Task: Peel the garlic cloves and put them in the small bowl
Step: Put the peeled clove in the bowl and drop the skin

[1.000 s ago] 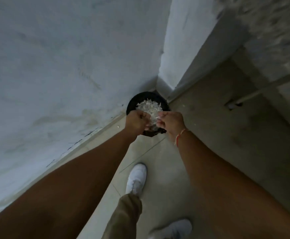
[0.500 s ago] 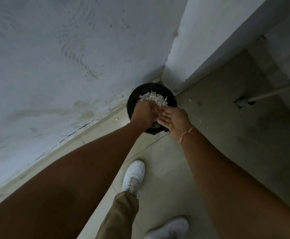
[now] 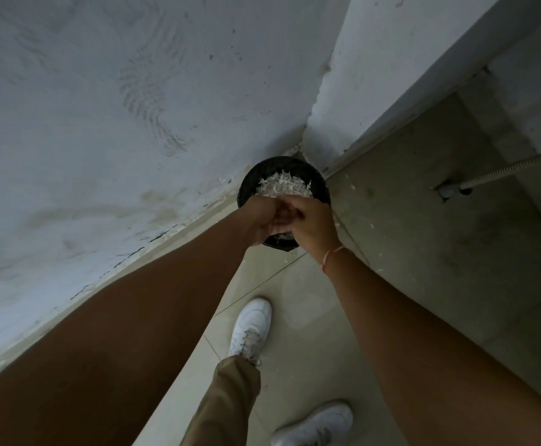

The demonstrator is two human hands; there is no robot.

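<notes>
Left hand: the left hand [image 3: 262,220] has its fingers curled against the right hand; what it pinches, I cannot tell.
Right hand: the right hand [image 3: 311,225] is curled too, its fingers meeting the left ones. They probably rub skins off.
Garlic cloves: not visible; perhaps hidden between the two hands.
Bin: a round black bin [image 3: 253,181] stands on the floor right under and beyond both hands, with a heap of dry white garlic skins [image 3: 283,186] inside.
Small bowl: not in view.
Handling: the skins look very light and papery and will fly easily; a peeled clove should be firm but a little slippery, better pinched at its two ends.
Feet: two white sneakers [image 3: 251,326] stand on the tiled floor, nearer than the hands.
</notes>
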